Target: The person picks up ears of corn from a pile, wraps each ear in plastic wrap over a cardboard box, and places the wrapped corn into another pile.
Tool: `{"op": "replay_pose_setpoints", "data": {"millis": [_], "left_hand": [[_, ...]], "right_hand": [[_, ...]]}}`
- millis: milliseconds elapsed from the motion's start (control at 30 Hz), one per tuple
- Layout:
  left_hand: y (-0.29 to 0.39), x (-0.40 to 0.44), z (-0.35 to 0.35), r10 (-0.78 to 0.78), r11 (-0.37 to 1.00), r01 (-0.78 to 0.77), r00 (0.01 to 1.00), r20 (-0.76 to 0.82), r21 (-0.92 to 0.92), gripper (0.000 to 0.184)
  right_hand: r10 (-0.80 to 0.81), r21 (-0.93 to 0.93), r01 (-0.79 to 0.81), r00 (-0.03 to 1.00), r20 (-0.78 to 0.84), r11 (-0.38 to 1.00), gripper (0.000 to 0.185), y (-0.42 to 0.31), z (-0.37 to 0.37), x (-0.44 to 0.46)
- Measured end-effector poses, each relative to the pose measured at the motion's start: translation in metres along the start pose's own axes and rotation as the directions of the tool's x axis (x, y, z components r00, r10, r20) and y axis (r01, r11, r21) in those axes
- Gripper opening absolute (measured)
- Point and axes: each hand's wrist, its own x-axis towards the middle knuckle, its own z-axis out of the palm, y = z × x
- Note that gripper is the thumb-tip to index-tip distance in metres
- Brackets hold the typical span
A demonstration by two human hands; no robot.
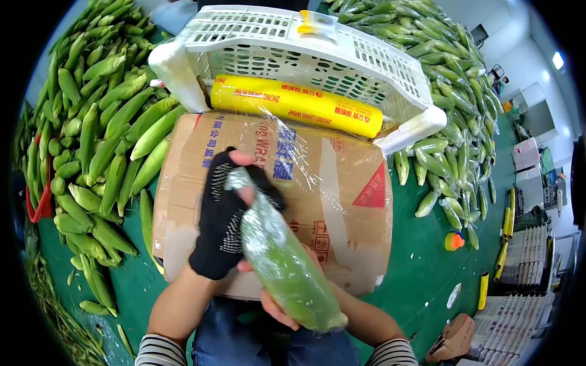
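Note:
A green corn cob in clear plastic film (284,265) lies diagonally between my hands, over the cardboard box (360,244). My left hand (229,210), in a black fingerless glove with white dots, grips its upper end. Under its lower end my right hand (278,305) is closed around the cob, mostly hidden by it. Beyond the box, a yellow roll of wrap film (293,104) rests across the front of a white plastic crate (262,61). A strip of clear film hangs from the roll onto the box.
Unwrapped corn (97,140) is heaped on the left, beside a red strap (43,204). Film-wrapped corn (452,110) is piled on the right. An orange tape dispenser (453,241), yellow tubes (483,291) and stacked cartons (506,323) are on the green floor.

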Motion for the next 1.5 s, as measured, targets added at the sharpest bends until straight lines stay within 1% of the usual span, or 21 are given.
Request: {"op": "replay_pose_setpoints", "data": {"millis": [100,167,233,267,367,400,467,567,633,667,733,833,867,900,967,1033,1067,1200,1300,1367,1500], "left_hand": [[0.015,-0.007,-0.029,0.11,0.93,-0.046,0.981,-0.158,0.363,0.02],[0.008,-0.02,-0.064,0.177,0.824,-0.002,0.951,-0.253,0.567,0.015],[0.006,-0.038,-0.077,0.162,0.765,0.056,0.947,-0.276,0.642,0.017],[0.006,-0.046,-0.078,0.119,0.763,0.108,0.945,-0.303,0.637,0.018],[-0.001,-0.065,-0.095,-0.086,0.941,0.19,0.935,-0.343,0.28,0.025],[-0.004,-0.077,-0.089,-0.206,0.916,0.328,0.878,-0.432,0.232,0.024],[0.0,-0.089,-0.067,-0.477,0.782,0.594,0.764,-0.435,0.187,0.027],[-0.013,-0.103,-0.056,-0.766,0.58,0.814,0.531,-0.363,-0.032,0.052],[-0.019,-0.115,-0.06,-0.699,0.644,0.715,0.694,-0.173,0.272,0.062],[-0.009,-0.114,-0.053,-0.568,0.57,0.318,0.818,0.084,0.757,0.071],[0.005,-0.109,-0.019,-0.452,0.498,-0.066,0.831,0.324,0.865,0.072],[-0.003,-0.083,0.025,-0.442,0.362,-0.305,0.776,0.45,0.881,0.074],[-0.009,-0.071,0.04,-0.434,0.317,-0.379,0.757,0.489,0.869,0.076],[-0.017,-0.062,0.055,-0.543,0.165,-0.318,0.761,0.355,0.934,0.08],[-0.035,-0.052,0.073,-0.692,-0.014,-0.381,0.671,0.267,0.924,0.081],[-0.044,-0.053,0.064,-0.522,0.148,-0.621,0.612,0.594,0.769,0.076],[-0.04,-0.052,0.063,-0.487,0.162,-0.664,0.589,0.644,0.73,0.074],[-0.026,-0.059,0.027,-0.419,0.168,-0.602,0.673,0.609,0.781,0.06],[-0.02,-0.062,0.016,-0.341,0.077,-0.582,0.748,0.57,0.81,0.055],[-0.019,-0.059,0.012,-0.242,0.003,-0.579,0.79,0.563,0.815,0.053],[-0.005,-0.062,-0.028,-0.109,-0.33,-0.533,0.841,0.53,0.779,0.053]], "right_hand": [[-0.099,-0.331,-0.18,0.731,-0.675,0.926,0.071,-0.005,0.025,-0.038],[-0.334,-0.764,-0.31,0.761,-0.556,0.566,0.074,-0.018,0.035,-0.058],[-0.542,-0.861,-0.473,0.78,-0.311,-0.187,0.081,-0.02,0.069,-0.063],[-0.65,-0.798,-0.573,0.68,-0.338,-0.184,0.078,-0.014,0.091,-0.059],[-0.734,-0.67,-0.452,0.645,0.21,-0.589,0.06,0.006,0.108,-0.076],[-0.68,-0.521,-0.441,0.541,0.495,-0.73,0.027,0.005,0.11,-0.081],[-0.59,-0.467,-0.395,0.29,0.754,-0.791,0.017,-0.025,0.1,-0.083],[-0.848,-0.814,0.239,-0.143,0.51,-0.53,0.01,-0.034,0.085,-0.073],[-0.946,-0.751,0.576,-0.184,0.266,-0.323,0.014,-0.034,0.081,-0.079],[-0.939,-0.729,0.592,-0.212,0.271,-0.344,0.016,-0.034,0.079,-0.084],[-0.943,-0.43,0.849,-0.211,0.257,-0.307,0.024,-0.038,0.069,-0.103],[-0.93,-0.656,0.708,-0.367,-0.025,-0.261,0.037,-0.032,0.096,-0.077],[-0.995,-0.527,0.848,-0.088,-0.035,-0.057,0.056,-0.025,0.067,-0.077],[-0.996,-0.8,0.596,-0.091,0.02,-0.071,0.062,-0.008,0.055,-0.062],[-0.842,-0.766,0.53,-0.165,-0.513,0.364,0.057,0.006,0.063,-0.057],[-0.89,-0.419,0.798,0.303,-0.341,0.432,0.056,-0.01,0.03,-0.112],[-0.882,-0.64,0.694,-0.014,-0.47,0.33,0.056,-0.021,0.022,-0.128],[-0.899,-0.815,0.58,-0.364,-0.244,-0.014,0.032,-0.147,-0.005,-0.213],[-0.83,-0.821,0.411,-0.542,0.13,-0.397,0.052,-0.244,-0.01,-0.255],[-0.789,-0.813,0.379,-0.596,0.151,-0.442,0.046,-0.252,0.0,-0.219],[-0.97,-0.977,0.064,-0.144,0.194,-0.205,0.026,-0.163,0.002,-0.152]]}}
